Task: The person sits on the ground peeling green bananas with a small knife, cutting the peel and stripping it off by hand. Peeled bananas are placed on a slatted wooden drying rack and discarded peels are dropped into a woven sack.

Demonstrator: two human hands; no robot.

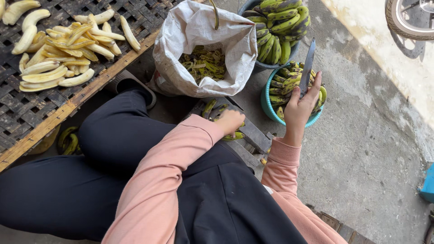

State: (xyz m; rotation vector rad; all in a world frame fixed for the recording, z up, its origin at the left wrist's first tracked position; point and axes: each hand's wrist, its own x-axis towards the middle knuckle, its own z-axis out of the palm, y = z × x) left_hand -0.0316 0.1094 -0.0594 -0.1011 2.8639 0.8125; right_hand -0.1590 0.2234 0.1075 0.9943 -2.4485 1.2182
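Note:
My right hand [299,106] grips a knife [308,65] with its long blade pointing up, above a teal basin [266,101] full of green bananas [285,83]. My left hand [229,122] is closed over green bananas [212,108] lying on a dark wooden board [253,133] in front of my knees. Both arms wear pink sleeves; my legs are in black trousers.
An open white sack [199,36] holds banana peels [203,63]. A second basin [278,27] of green bananas stands behind. Peeled bananas [63,45] lie on a woven bamboo rack [27,113] at left. A wheel [409,18] shows top right on the concrete floor.

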